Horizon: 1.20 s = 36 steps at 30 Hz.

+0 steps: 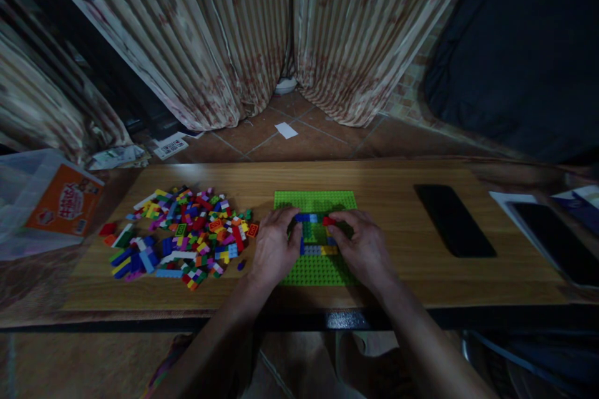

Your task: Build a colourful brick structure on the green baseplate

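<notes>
A green baseplate (pixel 318 271) lies on the wooden table, with a low rectangle of bricks standing on it. Blue bricks (pixel 306 218) form the rectangle's far side, and a grey brick (pixel 312 250) and a yellow brick (pixel 329 250) lie along the near side. My left hand (pixel 277 242) is closed around the left corner, thumb and forefinger against the blue bricks. Between the thumb and forefinger of my right hand (pixel 364 242) is a small red brick (pixel 328 221), at the far right corner of the rectangle. My fingers partly hide the left and right sides.
Loose bricks of many colours (pixel 201 224) are spread over the table's left part. A black phone-like slab (pixel 453 219) lies at the right, and another dark device (pixel 559 240) is beyond it. A clear plastic bin (pixel 23 199) with an orange label stands far left. Striped curtains (pixel 224 43) hang behind.
</notes>
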Available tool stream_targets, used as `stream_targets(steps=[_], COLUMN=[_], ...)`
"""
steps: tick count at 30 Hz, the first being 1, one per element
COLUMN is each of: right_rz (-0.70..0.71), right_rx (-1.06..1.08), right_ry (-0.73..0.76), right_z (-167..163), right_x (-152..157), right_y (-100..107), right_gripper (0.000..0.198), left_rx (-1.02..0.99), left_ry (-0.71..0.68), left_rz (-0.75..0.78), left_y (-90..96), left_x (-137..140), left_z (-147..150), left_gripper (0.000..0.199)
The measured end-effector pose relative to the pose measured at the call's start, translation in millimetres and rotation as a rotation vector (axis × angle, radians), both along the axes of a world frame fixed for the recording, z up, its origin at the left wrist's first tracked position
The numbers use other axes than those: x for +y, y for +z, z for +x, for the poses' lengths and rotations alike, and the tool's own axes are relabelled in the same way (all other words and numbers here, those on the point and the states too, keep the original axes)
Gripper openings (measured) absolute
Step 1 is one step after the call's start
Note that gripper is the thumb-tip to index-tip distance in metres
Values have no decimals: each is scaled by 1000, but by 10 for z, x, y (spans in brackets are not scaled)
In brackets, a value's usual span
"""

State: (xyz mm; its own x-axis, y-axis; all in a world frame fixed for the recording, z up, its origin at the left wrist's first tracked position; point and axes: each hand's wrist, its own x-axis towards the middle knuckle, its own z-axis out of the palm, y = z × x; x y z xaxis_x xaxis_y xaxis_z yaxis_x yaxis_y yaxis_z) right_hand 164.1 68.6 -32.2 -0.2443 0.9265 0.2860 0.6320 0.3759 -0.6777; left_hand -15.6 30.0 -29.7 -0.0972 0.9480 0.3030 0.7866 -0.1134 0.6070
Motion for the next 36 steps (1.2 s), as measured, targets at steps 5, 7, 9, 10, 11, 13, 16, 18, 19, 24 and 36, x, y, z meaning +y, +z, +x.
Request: stream_targets(steps=[5,7,9,10,11,13,16,18,19,24,36], right_rz=[2,5,11,12,13,13,27,43,52,60,148], right_rx=[-16,-15,-14,-15,-16,-21,-37,-71,-96,-255,-22], right_ry=[-3,-4,-5,-3,1,-3,-72,-139,-167,-239,-67], right_z=[2,-3,-10,-13,-15,-13,14,43,58,101,-127], right_x=[0,-2,-5,-6,-6,-2,21,41,49,45,-30], right_y=[17,23,26,25,22,11,-13,-27,-32,-34,13], right_gripper=[17,17,17,17,17,17,18,18,18,16,21], left_rx=[17,51,97,121,145,193,253,283,294,342,378], left_ry=[-5,-15,-31,-39,-46,-60,-90,-96,-92,-76,-24], left_rz=[29,41,45,44,41,33,25,14,5,-47,-107], left_y=[32,50,68,74,79,78,54,32,23,25,32], left_x=[-40,-76,-121,-144,-166,-204,-240,-253,-257,-271,-294], left_z=[-14,-6,9,18,27,44,68,82,88,114,175], left_gripper=[23,23,24,24,25,27,28,29,29,30,33])
